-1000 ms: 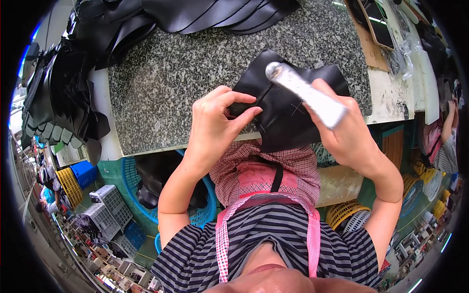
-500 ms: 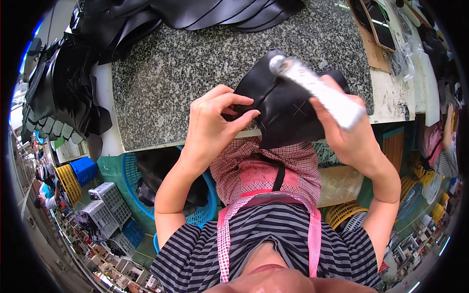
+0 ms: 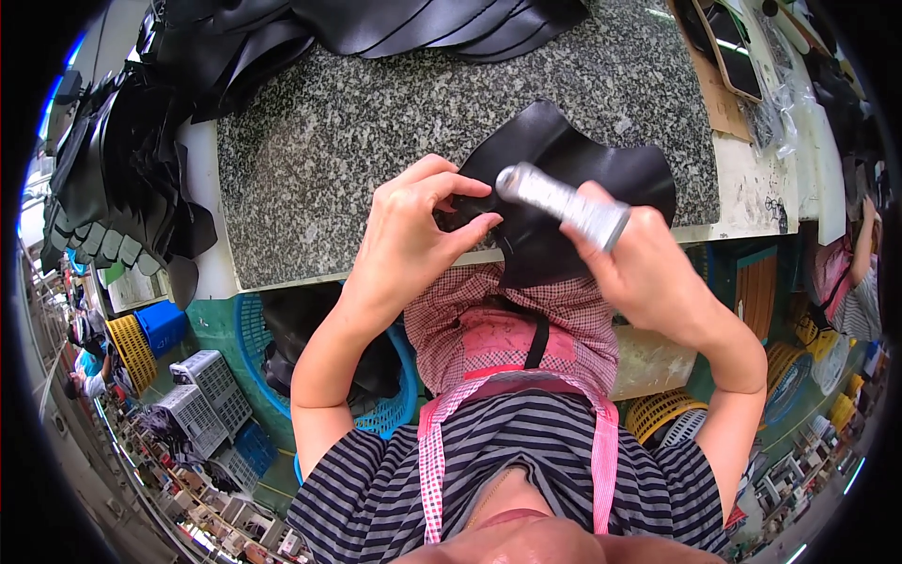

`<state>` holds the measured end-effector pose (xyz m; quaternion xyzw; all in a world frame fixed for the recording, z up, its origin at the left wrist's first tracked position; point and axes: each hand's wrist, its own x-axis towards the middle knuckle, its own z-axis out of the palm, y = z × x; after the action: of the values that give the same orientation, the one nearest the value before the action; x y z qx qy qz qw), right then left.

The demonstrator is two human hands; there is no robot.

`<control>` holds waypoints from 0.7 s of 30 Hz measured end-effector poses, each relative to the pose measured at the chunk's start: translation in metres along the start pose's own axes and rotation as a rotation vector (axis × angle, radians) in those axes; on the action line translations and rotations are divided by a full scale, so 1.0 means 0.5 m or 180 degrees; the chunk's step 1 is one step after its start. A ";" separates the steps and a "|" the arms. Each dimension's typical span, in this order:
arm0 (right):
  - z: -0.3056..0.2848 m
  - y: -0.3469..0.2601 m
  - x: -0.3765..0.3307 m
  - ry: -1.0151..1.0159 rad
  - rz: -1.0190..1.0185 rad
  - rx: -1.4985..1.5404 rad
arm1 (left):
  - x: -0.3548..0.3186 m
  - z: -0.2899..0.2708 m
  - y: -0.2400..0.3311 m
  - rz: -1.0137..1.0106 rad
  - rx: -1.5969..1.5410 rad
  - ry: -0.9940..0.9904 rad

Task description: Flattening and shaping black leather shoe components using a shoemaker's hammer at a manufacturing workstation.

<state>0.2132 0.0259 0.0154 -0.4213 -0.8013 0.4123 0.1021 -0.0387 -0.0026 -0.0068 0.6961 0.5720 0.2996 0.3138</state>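
Observation:
A black leather piece (image 3: 606,174) with curved edges lies at the front of the speckled stone slab, its lower corner hanging over the edge towards my lap. My left hand (image 3: 399,226) is at its left side, fingers curled on the leather, the index fingertip and thumb a little apart. My right hand (image 3: 648,268) grips a silvery-white hammer (image 3: 564,202), blurred by motion. The hammer's rounded end is above the leather, close beside my left index finger and thumb. What lies under the curled left fingers is hidden.
Overlapping black leather pieces (image 3: 404,23) line the slab's (image 3: 310,179) far edge, and more hang in a stack (image 3: 122,179) at the left. A phone (image 3: 728,47) rests at the far right. Below the left side is a blue basket (image 3: 406,399) holding black pieces.
The hammer has swung down and left, nearer my left fingertips. The right side of the leather, previously folded over with a cross mark showing, now lies spread out. My left hand has barely moved.

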 end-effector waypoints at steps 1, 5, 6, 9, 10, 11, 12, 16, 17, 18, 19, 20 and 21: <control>-0.004 -0.001 0.007 0.0156 0.0015 0.0032 | -0.005 0.000 0.002 -0.0048 0.0046 0.0028; -0.021 -0.033 -0.030 0.0660 -0.0653 0.0150 | -0.014 0.014 0.002 0.0039 0.0149 0.0288; -0.014 -0.031 -0.039 0.0209 -0.0163 0.0468 | -0.015 0.019 0.003 0.0040 0.0152 0.0296; 0.023 -0.002 -0.054 -0.0106 0.0201 0.0400 | -0.024 0.032 -0.008 0.0001 -0.0021 0.0431; 0.021 -0.003 -0.052 -0.0117 0.0198 0.0408 | -0.025 0.033 -0.021 0.0198 -0.0022 0.0443; 0.017 -0.006 -0.049 -0.0123 0.0164 0.0401 | -0.028 0.031 -0.028 0.0397 -0.0023 0.0454; 0.015 -0.007 -0.047 -0.0120 0.0144 0.0387 | -0.024 0.022 -0.025 0.0417 0.0148 0.0394; 0.025 -0.001 -0.050 0.0041 0.0094 0.0703 | -0.007 0.010 -0.009 -0.0108 -0.0228 0.0180; 0.023 0.000 -0.049 0.0033 0.0080 0.0687 | -0.004 0.008 -0.012 -0.0112 -0.0225 0.0182; 0.022 0.000 -0.049 0.0029 0.0067 0.0670 | 0.001 0.006 -0.016 -0.0038 -0.0143 0.0135; 0.022 0.001 -0.049 0.0031 0.0064 0.0672 | 0.004 0.003 -0.019 0.0037 -0.0062 0.0088; 0.021 0.001 -0.049 0.0015 0.0104 0.0726 | 0.005 0.000 -0.023 0.0086 -0.0055 0.0067; 0.021 0.000 -0.050 0.0003 0.0145 0.0780 | 0.006 -0.001 -0.026 0.0091 -0.0053 0.0067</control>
<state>0.2234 0.0009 0.0132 -0.4239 -0.7351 0.5091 0.1438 -0.0467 0.0022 -0.0165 0.6984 0.5627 0.3160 0.3092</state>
